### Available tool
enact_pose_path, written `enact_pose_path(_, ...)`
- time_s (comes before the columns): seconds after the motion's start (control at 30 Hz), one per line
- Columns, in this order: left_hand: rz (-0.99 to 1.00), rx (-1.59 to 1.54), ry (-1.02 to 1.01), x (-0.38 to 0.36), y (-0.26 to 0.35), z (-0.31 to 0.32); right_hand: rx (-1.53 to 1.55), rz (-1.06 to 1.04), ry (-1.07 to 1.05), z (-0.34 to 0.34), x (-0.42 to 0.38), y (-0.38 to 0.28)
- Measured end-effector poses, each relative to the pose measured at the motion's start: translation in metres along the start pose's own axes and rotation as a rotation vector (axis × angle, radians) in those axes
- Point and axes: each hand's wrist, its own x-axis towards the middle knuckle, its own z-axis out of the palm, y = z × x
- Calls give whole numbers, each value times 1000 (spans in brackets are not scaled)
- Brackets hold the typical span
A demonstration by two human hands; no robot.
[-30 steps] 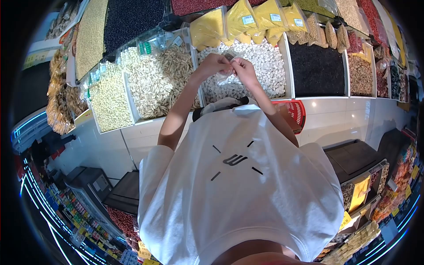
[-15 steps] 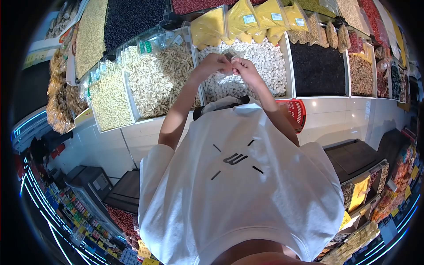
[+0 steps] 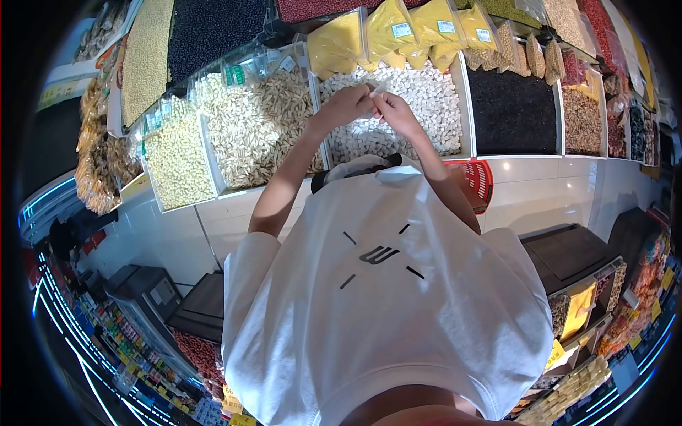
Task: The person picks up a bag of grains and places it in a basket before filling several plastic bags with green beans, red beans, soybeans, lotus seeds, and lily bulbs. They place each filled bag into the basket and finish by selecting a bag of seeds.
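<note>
Over the bin of white cubed pieces (image 3: 433,99), my left hand (image 3: 346,106) and my right hand (image 3: 395,113) meet with their fingers closed. A thin clear plastic bag (image 3: 381,88) shows between the fingertips, mostly covered by them. Both hands pinch it, with the knuckles nearly touching. Just beyond the hands, clear bags of yellow grain (image 3: 387,28) lie along the back of the same bin.
Left of this bin are pale sliced pieces (image 3: 256,128) and cream-coloured kernels (image 3: 177,156). A bin of black grains (image 3: 515,113) adjoins on the right. A red basket (image 3: 477,181) stands below the counter's front edge (image 3: 526,156).
My left hand has turned slightly, its back now more toward the camera. The clear bag shows less below the hands than before. Both hands stay over the same bin.
</note>
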Motion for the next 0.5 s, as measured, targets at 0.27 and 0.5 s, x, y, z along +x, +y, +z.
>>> enact_pose_path(0.27,-20,-411,-107,0,-29,0,119,-113,-36,-2,2,3)
enact_pose_path(0.5,-116,115,256,-8,-18,-42,-263,-199,-46,-22,-16,1)
